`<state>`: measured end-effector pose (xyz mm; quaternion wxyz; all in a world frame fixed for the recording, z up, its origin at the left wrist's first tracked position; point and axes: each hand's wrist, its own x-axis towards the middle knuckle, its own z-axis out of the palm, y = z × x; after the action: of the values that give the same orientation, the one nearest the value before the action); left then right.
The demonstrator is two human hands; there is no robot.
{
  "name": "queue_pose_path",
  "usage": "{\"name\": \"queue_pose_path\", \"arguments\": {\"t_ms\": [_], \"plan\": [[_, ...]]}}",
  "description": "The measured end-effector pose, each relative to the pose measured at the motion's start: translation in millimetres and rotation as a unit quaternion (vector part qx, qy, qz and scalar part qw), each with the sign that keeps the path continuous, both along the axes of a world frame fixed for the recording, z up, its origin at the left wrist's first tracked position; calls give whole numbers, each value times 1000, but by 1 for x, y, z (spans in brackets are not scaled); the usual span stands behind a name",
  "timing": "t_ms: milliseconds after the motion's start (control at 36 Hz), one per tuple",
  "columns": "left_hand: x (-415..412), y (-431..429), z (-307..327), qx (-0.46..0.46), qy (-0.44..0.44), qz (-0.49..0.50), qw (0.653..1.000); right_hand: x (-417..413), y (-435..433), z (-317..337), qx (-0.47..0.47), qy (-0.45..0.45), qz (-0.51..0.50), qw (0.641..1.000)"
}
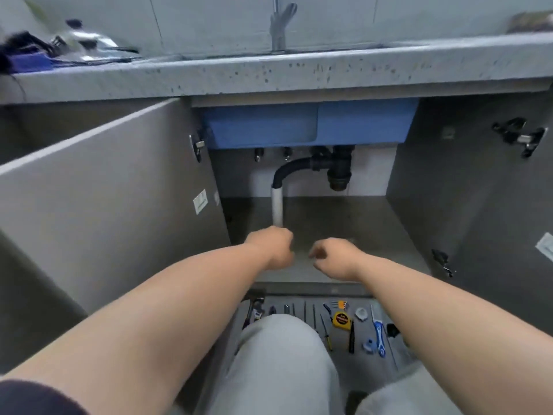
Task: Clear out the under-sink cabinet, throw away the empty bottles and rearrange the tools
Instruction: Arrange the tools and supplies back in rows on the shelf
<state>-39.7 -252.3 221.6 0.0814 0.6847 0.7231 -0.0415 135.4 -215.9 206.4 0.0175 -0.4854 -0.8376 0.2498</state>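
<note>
The under-sink cabinet stands open, and its grey floor [344,217] shows no bottles or tools. Both my bare arms reach in low over that floor. My left hand [270,250] is curled like a fist right in front of the foot of the white drain pipe [276,205], and I see nothing in it. My right hand [335,259] hovers beside it with loosely curled fingers, holding nothing. Laid out in a row on a grey mat [398,360] by my knees are a wrench [254,313], a yellow tape measure [341,320], a blue-handled tool [380,339] and several screwdrivers.
The left door [104,190] and right door [478,190] hang wide open. The blue sink underside [299,124] and black drain trap [338,169] fill the cabinet's top. Above, the speckled countertop [269,73] carries a faucet [279,28] and a metal pot lid [86,43].
</note>
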Motion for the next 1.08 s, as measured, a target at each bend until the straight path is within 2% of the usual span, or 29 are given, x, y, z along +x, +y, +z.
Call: {"name": "queue_pose_path", "arguments": {"t_ms": [139,278,556,750,889,944,1083], "plan": [[-23,-23,-7,-71,16,45,996,-16,-13,-27,-32,45,2,998],[-48,-29,-30,-151,15,51,987,-31,-18,-67,-83,47,6,995],[-95,19,-141,-316,50,8,947,-65,3,-163,-168,31,-5,985],[-112,52,-220,-318,27,-1,948,-82,18,-229,-212,6,-1,977],[-114,50,-284,-316,-22,64,946,-93,29,-272,-229,5,8,973],[-113,46,-308,-311,-58,137,939,-96,34,-288,-232,2,15,973],[-113,40,-357,-310,-83,268,908,-102,44,-324,-244,8,24,970]]}}
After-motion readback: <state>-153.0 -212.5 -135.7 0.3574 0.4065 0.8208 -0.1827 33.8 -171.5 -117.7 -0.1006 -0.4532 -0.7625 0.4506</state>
